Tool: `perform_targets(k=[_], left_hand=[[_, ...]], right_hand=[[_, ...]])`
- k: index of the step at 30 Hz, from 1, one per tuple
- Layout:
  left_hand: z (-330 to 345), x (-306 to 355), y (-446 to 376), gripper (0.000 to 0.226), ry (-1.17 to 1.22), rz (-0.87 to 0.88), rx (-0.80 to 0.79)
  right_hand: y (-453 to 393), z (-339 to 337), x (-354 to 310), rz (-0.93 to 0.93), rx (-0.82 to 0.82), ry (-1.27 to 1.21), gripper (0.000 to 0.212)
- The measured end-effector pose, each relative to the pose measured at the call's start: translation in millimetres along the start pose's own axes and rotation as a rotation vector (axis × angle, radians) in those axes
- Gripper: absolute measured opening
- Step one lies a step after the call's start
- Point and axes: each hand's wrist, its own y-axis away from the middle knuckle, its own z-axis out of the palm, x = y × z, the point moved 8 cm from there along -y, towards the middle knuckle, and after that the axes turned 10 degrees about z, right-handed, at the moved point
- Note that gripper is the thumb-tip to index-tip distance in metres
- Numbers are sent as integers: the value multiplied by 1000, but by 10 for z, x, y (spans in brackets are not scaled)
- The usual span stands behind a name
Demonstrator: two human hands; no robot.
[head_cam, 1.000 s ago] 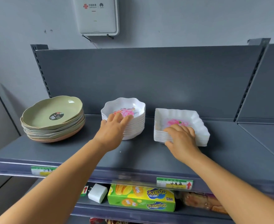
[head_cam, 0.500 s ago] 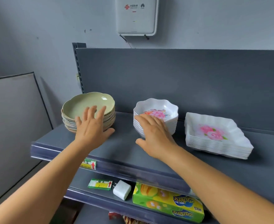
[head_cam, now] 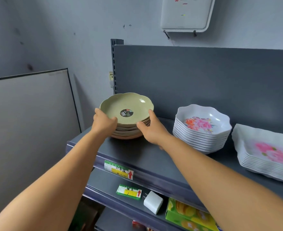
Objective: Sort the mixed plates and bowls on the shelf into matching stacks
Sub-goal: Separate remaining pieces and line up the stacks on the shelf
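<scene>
A stack of green scalloped plates [head_cam: 129,104] with a dark round sticker stands at the left end of the grey shelf [head_cam: 147,157]. My left hand [head_cam: 104,122] grips the stack's left side and my right hand [head_cam: 151,129] grips its right side. To the right stands a stack of white scalloped bowls [head_cam: 202,130] with pink flowers. Further right lies a stack of white square plates [head_cam: 269,154] with pink flowers, partly cut off by the frame edge.
The shelf's grey back panel [head_cam: 204,77] rises behind the stacks. A white wall box [head_cam: 185,14] hangs above. A grey board [head_cam: 29,117] leans at the left. The lower shelf holds a white charger [head_cam: 153,202], a green box [head_cam: 189,215] and price tags [head_cam: 129,191].
Both hands moved left off the white stacks. They now hold the green plate stack from both sides. The view has shifted left and closer.
</scene>
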Motion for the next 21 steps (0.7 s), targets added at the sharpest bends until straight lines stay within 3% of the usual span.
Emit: perform_targets(k=[9, 14, 17, 21], left_hand=[[242, 117, -149, 45, 22, 23, -92], [360, 147, -238, 43, 21, 34, -146], [334, 171, -276, 44, -119, 84, -134], [331, 401, -190, 37, -449, 293, -172]], right_hand=[[-23, -123, 133, 40, 123, 175, 78], [-36, -186, 194, 52, 112, 190, 80], [-34, -179, 206, 60, 90, 200, 80], [39, -191, 213, 44, 27, 334, 78]])
